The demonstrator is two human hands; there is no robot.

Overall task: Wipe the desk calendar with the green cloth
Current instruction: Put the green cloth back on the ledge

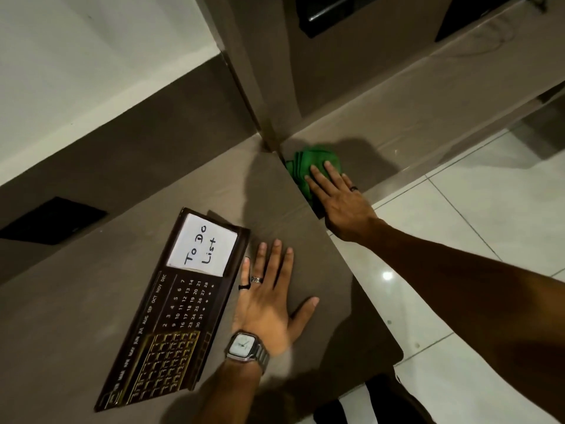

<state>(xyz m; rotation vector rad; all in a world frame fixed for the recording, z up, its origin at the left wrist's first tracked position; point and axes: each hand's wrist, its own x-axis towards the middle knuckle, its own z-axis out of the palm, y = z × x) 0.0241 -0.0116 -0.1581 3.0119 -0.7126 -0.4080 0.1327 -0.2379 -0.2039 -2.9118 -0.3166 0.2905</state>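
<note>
The dark brown desk calendar (174, 313) lies flat on the brown desk top (61, 316), with a white "To Do List" card at its far end and month and date columns below. My left hand (269, 298), wearing a watch and rings, rests flat and spread on the desk just right of the calendar, touching its edge. The folded green cloth (308, 162) sits on a lower ledge beyond the desk's right edge. My right hand (339, 197) lies flat on the cloth with fingers extended, pressing its near side.
A brown ledge (428, 117) runs back right along a brown wall panel. White tiled floor (474, 224) lies to the right, below the desk edge. A dark rectangular cut-out (52, 220) sits in the raised back strip at left.
</note>
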